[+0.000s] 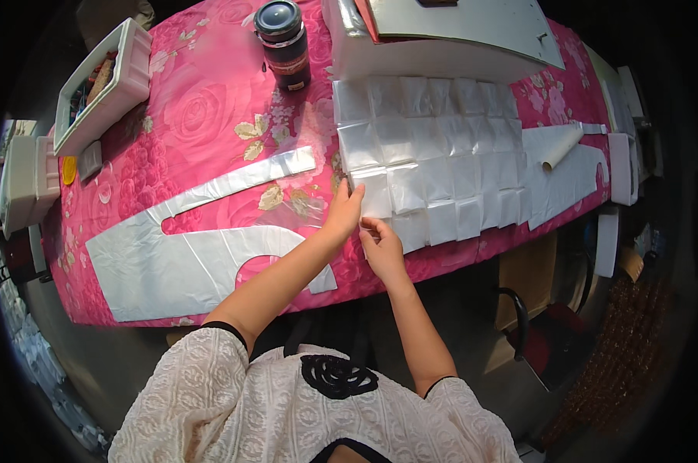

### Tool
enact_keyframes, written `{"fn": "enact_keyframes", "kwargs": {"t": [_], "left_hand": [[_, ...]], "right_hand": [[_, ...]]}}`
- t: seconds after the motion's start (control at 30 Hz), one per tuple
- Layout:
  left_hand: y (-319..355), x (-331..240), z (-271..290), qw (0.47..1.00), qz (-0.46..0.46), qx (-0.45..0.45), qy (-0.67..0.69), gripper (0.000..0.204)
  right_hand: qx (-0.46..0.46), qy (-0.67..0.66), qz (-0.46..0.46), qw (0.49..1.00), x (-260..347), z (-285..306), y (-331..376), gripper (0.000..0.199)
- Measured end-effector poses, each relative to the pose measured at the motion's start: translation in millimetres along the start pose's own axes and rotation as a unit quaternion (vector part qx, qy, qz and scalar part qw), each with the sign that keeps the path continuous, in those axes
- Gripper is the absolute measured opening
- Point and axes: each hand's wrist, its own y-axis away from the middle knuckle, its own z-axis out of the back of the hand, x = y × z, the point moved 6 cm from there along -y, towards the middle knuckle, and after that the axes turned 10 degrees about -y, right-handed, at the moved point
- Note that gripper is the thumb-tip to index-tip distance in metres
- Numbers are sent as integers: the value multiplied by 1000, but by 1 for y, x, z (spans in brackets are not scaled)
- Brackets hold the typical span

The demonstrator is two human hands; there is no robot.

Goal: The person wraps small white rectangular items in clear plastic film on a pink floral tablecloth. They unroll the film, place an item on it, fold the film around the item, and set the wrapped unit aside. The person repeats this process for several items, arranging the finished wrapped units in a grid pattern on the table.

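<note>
Rows of flat, folded clear-white plastic packets [447, 158] overlap one another on the pink table. My left hand [346, 210] lies at their near left corner, fingers stretched out and thumb apart, touching the edge of a packet. Just to its right and nearer to me, my right hand [383, 247] has its fingers curled together, pinching at the corner of the nearest left packet [373, 194]. The fingertips partly hide what is between them. Left of my hands lies a flat silvery-white plastic sheet [163, 266] with a long strip and curved cut-outs.
A dark lidded bottle [285, 58] stands behind the packets, beside a large white box [441, 58]. White bins [106, 92] sit at the left. Another white sheet [557, 174] with a roll [562, 147] lies right. A chair [545, 332] stands below the table's right edge.
</note>
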Motion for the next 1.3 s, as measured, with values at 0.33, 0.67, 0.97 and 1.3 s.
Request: {"fn": "enact_keyframes", "kwargs": {"t": [0.33,0.67,0.97,1.3], "left_hand": [[28,23,275,979,-117,-166,3,42],[45,84,697,849,-82,-488,-182,37],[-56,102,833,853,-50,-470,-224,37],[-103,102,857,893,89,-406,-171,53]], "right_hand": [[191,-33,-107,975,-23,-149,42,23],[358,3,-88,929,57,-515,-70,33],[258,56,-58,963,71,-736,-175,29],[184,-1,-176,967,77,-797,-184,25]]}}
